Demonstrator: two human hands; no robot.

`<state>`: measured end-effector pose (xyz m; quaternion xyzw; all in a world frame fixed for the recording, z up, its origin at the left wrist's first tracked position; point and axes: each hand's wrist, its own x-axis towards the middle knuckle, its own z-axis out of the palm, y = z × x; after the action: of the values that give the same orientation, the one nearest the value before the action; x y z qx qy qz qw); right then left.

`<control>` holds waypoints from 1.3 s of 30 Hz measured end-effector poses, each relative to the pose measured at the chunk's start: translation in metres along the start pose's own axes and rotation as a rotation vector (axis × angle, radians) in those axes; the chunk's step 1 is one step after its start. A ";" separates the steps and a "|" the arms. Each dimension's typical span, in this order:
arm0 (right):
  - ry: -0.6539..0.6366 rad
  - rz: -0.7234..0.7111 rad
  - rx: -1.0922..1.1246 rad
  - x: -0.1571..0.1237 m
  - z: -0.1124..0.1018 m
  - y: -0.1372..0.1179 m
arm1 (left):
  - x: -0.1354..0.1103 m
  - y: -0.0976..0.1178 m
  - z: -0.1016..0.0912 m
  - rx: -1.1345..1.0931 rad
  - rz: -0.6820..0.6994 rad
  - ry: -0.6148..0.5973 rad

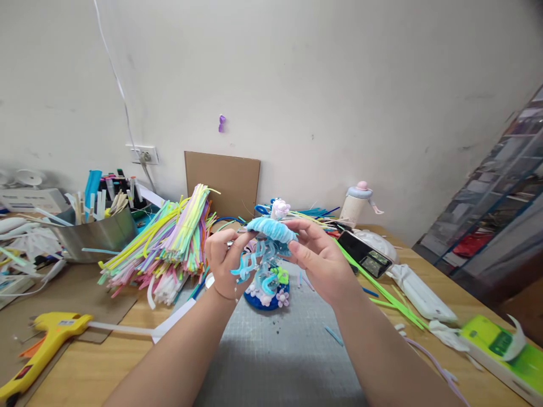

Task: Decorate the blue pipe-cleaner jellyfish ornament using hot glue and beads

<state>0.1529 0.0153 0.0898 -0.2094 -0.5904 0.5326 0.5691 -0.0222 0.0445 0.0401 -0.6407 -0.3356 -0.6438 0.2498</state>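
Observation:
A light-blue fuzzy pipe-cleaner jellyfish (271,229) with curled tentacles hangs in front of me, a pale flower-like piece on top of its cap. My left hand (227,254) pinches the cap's left edge with its fingers. On the opposite side, my right hand (324,260) has thumb and fingers closed on the cap's right rim. Below the tentacles is a dark blue round base (263,305) bearing small pale flowers and a green piece. Whether the tentacles join the base is hard to make out.
A grey cutting mat (280,362) lies under my forearms. Bundled pipe cleaners (182,237) and a metal pot of sticks (97,237) stand left, with a yellow glue gun (55,339) nearer. Right are a phone (365,254), a bottle (355,208) and a green-and-white package (496,345).

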 end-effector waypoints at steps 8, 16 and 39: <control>-0.002 0.001 -0.021 0.000 0.000 0.001 | 0.003 0.006 -0.001 -0.014 -0.022 -0.002; 0.006 0.021 -0.029 0.000 0.000 0.001 | 0.000 0.003 0.002 0.018 -0.008 0.021; -0.269 -0.264 -0.725 0.002 -0.032 -0.016 | -0.002 -0.019 0.012 -0.238 -0.217 0.087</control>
<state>0.1867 0.0242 0.0983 -0.2473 -0.8308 0.2349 0.4399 -0.0290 0.0659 0.0358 -0.5972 -0.3131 -0.7294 0.1155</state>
